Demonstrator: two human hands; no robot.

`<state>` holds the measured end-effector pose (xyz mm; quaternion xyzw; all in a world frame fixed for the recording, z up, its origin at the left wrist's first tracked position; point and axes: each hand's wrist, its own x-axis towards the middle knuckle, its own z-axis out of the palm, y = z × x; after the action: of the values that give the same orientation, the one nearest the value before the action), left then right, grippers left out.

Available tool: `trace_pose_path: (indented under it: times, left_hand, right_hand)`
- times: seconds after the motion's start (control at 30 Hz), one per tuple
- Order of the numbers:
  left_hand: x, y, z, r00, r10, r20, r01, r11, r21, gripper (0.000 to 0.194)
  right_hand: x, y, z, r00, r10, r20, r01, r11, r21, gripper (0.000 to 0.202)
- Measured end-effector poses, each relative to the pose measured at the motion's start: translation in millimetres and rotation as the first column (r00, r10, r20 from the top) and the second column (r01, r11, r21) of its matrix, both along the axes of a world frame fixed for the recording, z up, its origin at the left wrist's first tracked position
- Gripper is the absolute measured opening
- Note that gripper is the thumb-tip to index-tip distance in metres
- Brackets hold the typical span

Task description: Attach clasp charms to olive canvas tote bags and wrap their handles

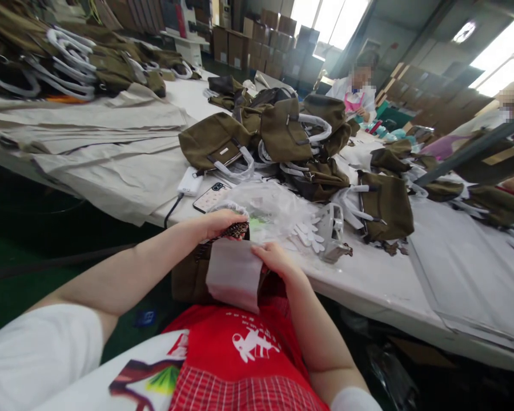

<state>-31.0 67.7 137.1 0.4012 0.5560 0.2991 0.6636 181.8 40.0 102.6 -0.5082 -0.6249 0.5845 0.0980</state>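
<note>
An olive-brown bag (187,278) rests against my lap at the table's edge. A white sheet (233,268) hangs over its front; whether it is paper or thin foam I cannot tell. My right hand (274,260) pinches the sheet's upper right corner between thumb and fingers. Above the bag's opening, my left hand (223,222) is closed on a brown-and-black patterned bundle (236,229), perhaps cloth or chain. The fingertips of that hand are partly hidden. Just beyond both hands lies crumpled clear plastic (263,202) on the table.
Olive bags with white-wrapped handles (285,131) are heaped across the white table (368,274). A phone (209,197), a white power bank (190,181) with cable, white tags (308,235) and a grey tape dispenser (333,231) lie nearby. Beige cloth (124,148) covers the left side. Co-workers (357,94) stand opposite.
</note>
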Motion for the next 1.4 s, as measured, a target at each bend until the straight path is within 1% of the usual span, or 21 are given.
trace_pose_path:
  times: [0.07, 0.13, 0.2, 0.27, 0.33, 0.4, 0.47, 0.53, 0.6, 0.67, 0.73, 0.77, 0.83, 0.9, 0.97, 1.0, 1.1, 1.17, 1.23, 1.33, 1.4]
  left_hand:
    - [3, -5, 0.9, 0.998, -0.038, -0.045, 0.038, 0.999, 0.005, 0.034]
    - [4, -13, 0.4, 0.995, -0.045, -0.088, 0.047, 0.999, 0.017, 0.037]
    - [4, -23, -2.8, 0.993, -0.012, -0.115, 0.017, 0.999, 0.042, 0.038]
    - [4, -34, -9.6, 0.991, 0.045, -0.128, -0.036, 0.996, 0.076, 0.039]
    - [6, -45, -19.5, 0.988, 0.112, -0.106, -0.100, 0.989, 0.112, 0.039]
    - [8, -53, -31.1, 0.982, 0.175, -0.065, -0.164, 0.975, 0.152, 0.040]
    - [9, -59, -42.1, 0.974, 0.221, -0.043, -0.209, 0.960, 0.188, 0.040]
    - [8, -63, -50.5, 0.968, 0.235, -0.090, -0.208, 0.949, 0.238, 0.038]
    - [5, -65, -55.3, 0.937, 0.262, -0.229, -0.177, 0.925, 0.335, 0.033]
    - [1, -66, -57.1, 0.848, 0.380, -0.370, -0.175, 0.859, 0.482, 0.029]
    - [-4, -67, -57.6, 0.760, 0.514, -0.398, -0.219, 0.779, 0.588, 0.029]
    - [-6, -66, -57.9, 0.748, 0.548, -0.374, -0.252, 0.757, 0.603, 0.032]
    - [-11, -64, -58.7, 0.775, 0.560, -0.294, -0.343, 0.762, 0.549, 0.037]
    - [-16, -59, -59.0, 0.808, 0.558, -0.189, -0.440, 0.785, 0.436, 0.039]
    - [-20, -53, -57.7, 0.822, 0.560, -0.105, -0.501, 0.798, 0.336, 0.034]
    - [-22, -51, -56.4, 0.833, 0.548, -0.078, -0.505, 0.809, 0.300, 0.030]
    - [-24, -46, -50.9, 0.893, 0.449, -0.028, -0.435, 0.877, 0.206, 0.024]
    - [-24, -46, -47.2, 0.936, 0.353, 0.003, -0.350, 0.927, 0.134, 0.029]
    - [-23, -47, -44.7, 0.957, 0.278, 0.087, -0.282, 0.958, 0.046, 0.039]
    - [-22, -50, -44.1, 0.919, 0.218, 0.330, -0.195, 0.975, -0.103, 0.054]
    - [-22, -51, -45.3, 0.911, 0.183, 0.371, -0.158, 0.983, -0.097, 0.049]
  right_hand:
    - [-23, 0, -14.7, 0.989, -0.124, -0.079, 0.119, 0.991, -0.061, 0.036]
    - [-37, 1, -26.5, 0.943, -0.233, -0.239, 0.216, 0.972, -0.094, 0.035]
    - [-43, 2, -35.0, 0.878, -0.290, -0.382, 0.272, 0.957, -0.100, 0.036]
    - [-44, 2, -40.2, 0.849, -0.299, -0.436, 0.303, 0.951, -0.061, 0.039]
    - [-44, 2, -42.4, 0.859, -0.303, -0.413, 0.348, 0.937, 0.036, 0.039]
    - [-44, 2, -42.2, 0.880, -0.306, -0.364, 0.387, 0.905, 0.177, 0.039]
    - [-44, 2, -40.3, 0.904, -0.290, -0.315, 0.388, 0.865, 0.318, 0.038]
    - [-44, 2, -37.5, 0.924, -0.276, -0.265, 0.369, 0.829, 0.421, 0.039]
    - [-43, 2, -34.7, 0.933, -0.279, -0.228, 0.356, 0.810, 0.465, 0.038]
    - [-43, 3, -32.7, 0.934, -0.285, -0.215, 0.355, 0.812, 0.464, 0.038]
    - [-43, 4, -31.7, 0.936, -0.275, -0.220, 0.347, 0.822, 0.451, 0.039]
    - [-43, 4, -31.5, 0.937, -0.268, -0.223, 0.343, 0.826, 0.447, 0.039]
    - [-44, 4, -30.9, 0.938, -0.262, -0.229, 0.340, 0.830, 0.442, 0.036]
    - [-45, 3, -29.4, 0.935, -0.267, -0.235, 0.347, 0.831, 0.435, 0.029]
    - [-46, 1, -27.1, 0.932, -0.283, -0.227, 0.357, 0.828, 0.433, 0.024]
    - [-46, 0, -25.9, 0.933, -0.287, -0.215, 0.355, 0.825, 0.439, 0.023]
    - [-45, -2, -24.3, 0.936, -0.304, -0.174, 0.351, 0.807, 0.475, 0.023]
    - [-44, -2, -25.0, 0.933, -0.313, -0.175, 0.359, 0.804, 0.474, 0.023]
    - [-43, -1, -25.9, 0.924, -0.317, -0.214, 0.380, 0.822, 0.424, 0.023]
    - [-39, 0, -26.5, 0.893, -0.320, -0.316, 0.409, 0.870, 0.276, 0.021]
    - [-38, 1, -27.3, 0.888, -0.308, -0.341, 0.395, 0.891, 0.223, 0.021]
